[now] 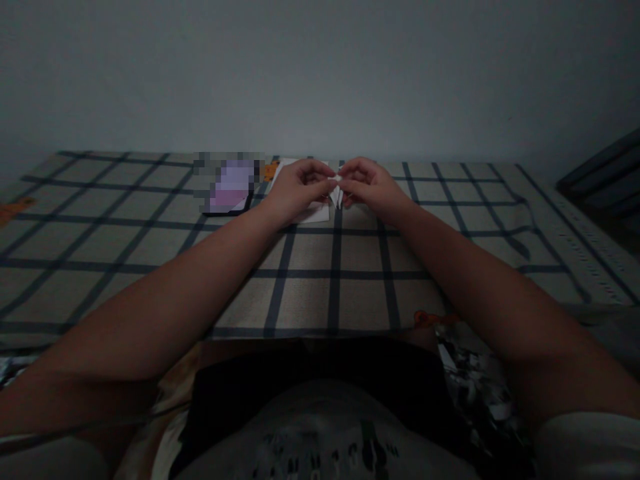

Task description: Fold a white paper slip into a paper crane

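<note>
A small piece of folded white paper with pointed ends hangs between my two hands, above the far part of the table. My left hand pinches it from the left with thumb and fingertips. From the right, my right hand grips the same paper, its fingers curled and its thumb close to my left thumb. Flat white paper sheets lie under and behind my left hand, partly hidden by it.
The table bears a checked cloth. Left of the sheets lies a phone-like object with a lit, pixelated screen. A plain wall rises behind the table. Dark slatted furniture stands at the right edge.
</note>
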Tool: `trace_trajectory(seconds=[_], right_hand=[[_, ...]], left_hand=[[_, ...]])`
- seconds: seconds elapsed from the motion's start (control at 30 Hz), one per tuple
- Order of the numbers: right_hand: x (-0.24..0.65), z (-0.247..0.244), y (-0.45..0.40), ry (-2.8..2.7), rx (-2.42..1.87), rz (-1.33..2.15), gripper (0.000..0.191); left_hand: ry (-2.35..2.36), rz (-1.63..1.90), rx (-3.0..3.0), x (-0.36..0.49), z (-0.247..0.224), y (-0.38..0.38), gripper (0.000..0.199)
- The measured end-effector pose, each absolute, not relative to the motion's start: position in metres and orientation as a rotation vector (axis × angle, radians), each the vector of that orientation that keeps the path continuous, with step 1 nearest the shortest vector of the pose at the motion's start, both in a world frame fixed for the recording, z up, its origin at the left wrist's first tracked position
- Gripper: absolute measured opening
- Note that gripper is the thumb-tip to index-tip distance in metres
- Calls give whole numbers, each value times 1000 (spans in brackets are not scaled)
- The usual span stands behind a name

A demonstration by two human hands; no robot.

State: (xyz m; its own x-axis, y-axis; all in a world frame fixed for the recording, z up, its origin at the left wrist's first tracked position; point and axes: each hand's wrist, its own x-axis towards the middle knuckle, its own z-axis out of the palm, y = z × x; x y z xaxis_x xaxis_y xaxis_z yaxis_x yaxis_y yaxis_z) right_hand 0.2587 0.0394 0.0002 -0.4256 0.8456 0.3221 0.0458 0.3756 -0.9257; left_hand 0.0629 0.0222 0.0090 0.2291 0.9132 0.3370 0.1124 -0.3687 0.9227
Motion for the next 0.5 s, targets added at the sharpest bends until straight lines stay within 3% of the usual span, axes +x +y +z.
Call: trace_trajectory(seconds=[0.5], right_hand=[[256,-2,40,-1800,-760,1084,26]], left_hand=[[942,1197,1715,63,8,25,19]])
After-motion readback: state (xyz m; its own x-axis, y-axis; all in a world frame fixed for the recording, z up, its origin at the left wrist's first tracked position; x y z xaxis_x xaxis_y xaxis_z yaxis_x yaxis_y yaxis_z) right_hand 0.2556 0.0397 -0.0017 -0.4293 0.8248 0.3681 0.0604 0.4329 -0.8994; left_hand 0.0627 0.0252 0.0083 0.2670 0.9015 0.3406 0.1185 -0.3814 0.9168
